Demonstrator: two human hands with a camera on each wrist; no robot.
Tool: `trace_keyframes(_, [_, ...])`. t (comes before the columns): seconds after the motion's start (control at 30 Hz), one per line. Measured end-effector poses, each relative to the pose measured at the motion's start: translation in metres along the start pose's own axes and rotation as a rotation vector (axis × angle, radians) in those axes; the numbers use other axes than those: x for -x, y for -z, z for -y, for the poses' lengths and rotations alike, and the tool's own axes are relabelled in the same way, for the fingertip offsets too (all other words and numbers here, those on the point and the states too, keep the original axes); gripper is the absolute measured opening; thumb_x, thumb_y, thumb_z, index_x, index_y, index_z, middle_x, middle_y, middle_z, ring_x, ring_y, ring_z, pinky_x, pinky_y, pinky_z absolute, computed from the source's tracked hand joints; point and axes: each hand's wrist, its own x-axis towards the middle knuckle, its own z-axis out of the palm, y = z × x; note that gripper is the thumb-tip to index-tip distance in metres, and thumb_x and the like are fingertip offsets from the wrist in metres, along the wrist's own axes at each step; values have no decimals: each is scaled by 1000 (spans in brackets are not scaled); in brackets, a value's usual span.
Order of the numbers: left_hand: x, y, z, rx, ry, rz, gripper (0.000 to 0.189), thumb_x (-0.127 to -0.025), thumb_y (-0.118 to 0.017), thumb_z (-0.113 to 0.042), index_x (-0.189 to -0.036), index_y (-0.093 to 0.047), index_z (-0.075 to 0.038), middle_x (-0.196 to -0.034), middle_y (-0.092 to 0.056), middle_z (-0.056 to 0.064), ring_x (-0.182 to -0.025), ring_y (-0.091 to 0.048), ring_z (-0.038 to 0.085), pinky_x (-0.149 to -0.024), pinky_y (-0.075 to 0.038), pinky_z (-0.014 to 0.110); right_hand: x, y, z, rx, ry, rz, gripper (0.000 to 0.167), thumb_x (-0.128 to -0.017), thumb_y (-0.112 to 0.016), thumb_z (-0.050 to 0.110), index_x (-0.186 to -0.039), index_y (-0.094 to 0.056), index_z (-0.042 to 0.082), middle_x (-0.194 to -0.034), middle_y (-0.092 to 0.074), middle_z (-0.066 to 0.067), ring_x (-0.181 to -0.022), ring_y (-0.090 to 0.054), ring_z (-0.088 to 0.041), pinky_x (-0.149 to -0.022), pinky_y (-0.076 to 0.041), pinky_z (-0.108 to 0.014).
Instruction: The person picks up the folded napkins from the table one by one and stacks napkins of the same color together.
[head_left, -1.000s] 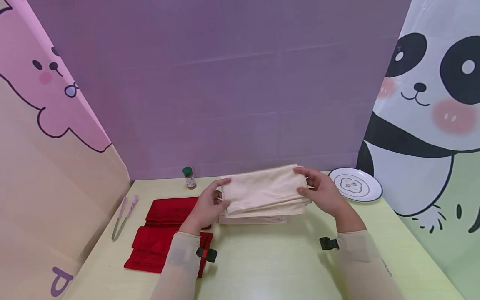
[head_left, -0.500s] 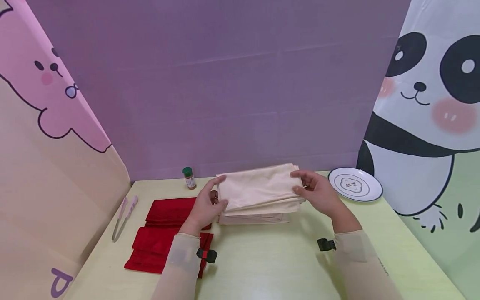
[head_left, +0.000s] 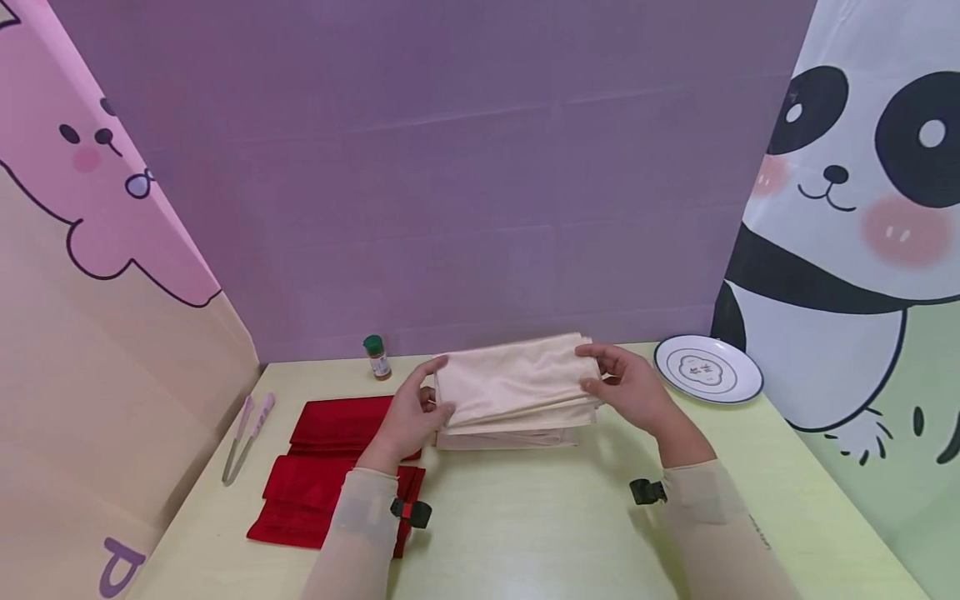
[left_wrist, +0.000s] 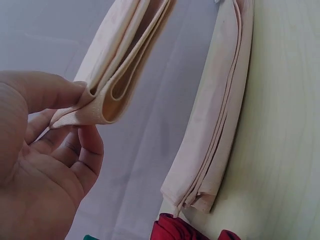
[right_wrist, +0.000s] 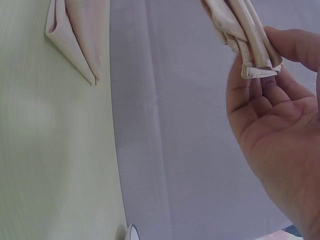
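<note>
A folded cream cloth (head_left: 513,379) is stretched level between my two hands in the head view. My left hand (head_left: 407,417) pinches its left end, thumb on the near side; the left wrist view shows the looped layers of this cloth (left_wrist: 117,75). At the other end my right hand (head_left: 632,393) grips it between thumb and fingers. Below it on the table lies a second folded cloth, pale pink (head_left: 510,440), partly hidden in the head view. The wrist views show a gap between the held cloth and this lower cloth (left_wrist: 215,115).
Two folded red cloths (head_left: 341,421) lie left, partly under my left forearm. Beyond them are tongs (head_left: 247,437) and a small green-capped bottle (head_left: 377,358). A white plate with a dark rim (head_left: 708,369) sits at the back right. A purple backdrop (head_left: 480,183) closes the far side.
The cream cloth has shifted slightly left, mostly at its right end, and its far edge sits a little lower. My right hand has moved left with it; both hands keep their hold.
</note>
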Motion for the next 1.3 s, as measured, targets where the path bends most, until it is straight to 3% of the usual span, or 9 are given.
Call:
trace_keyframes(0.23, [0,0,2,5,17,-27,77,-94,-75,4,-159,-44,-20,-112,-67,14,-86,-64,24,-73,-55,26,-2,-4,-4,-90,5,41,51,-96,-73,-3,-144,-58,1,-130,-62,-26,-100,-68,-16,-78,-59,-26])
trace_keyframes(0.4, [0,0,5,33,23,-41,77,-94,-74,5,-160,-43,-17,-95,-69,19,-77,-60,22,-66,-51,24,-4,-7,-8,-75,10,41,51,-96,-72,-3,-145,-57,2,-127,-63,-25,-101,-67,-17,-77,-59,-26])
trace_keyframes(0.8, [-2,-3,14,90,70,-107,68,-94,-76,2,-154,-52,-17,-88,-66,21,-67,-56,18,-59,-48,23,-5,-13,-15,-28,-11,11,42,-96,-74,1,-137,-62,2,-117,-65,-22,-93,-62,-21,-73,-54,-24])
trace_keyframes(1.0, [-4,-2,20,107,67,-87,69,-94,-75,3,-156,-50,-17,-86,-65,17,-70,-57,18,-60,-50,23,-5,-16,-20,-19,-18,3,43,-97,-74,2,-138,-62,3,-118,-65,-22,-94,-62,-22,-74,-54,-24])
trace_keyframes(1.3, [-4,-3,25,75,139,-17,76,-93,-75,1,-160,-43,-18,-99,-64,16,-75,-55,17,-64,-50,24,-5,-20,-23,-82,-66,37,50,-97,-70,-2,-145,-56,1,-126,-59,-24,-85,-66,-18,-67,-59,-30])
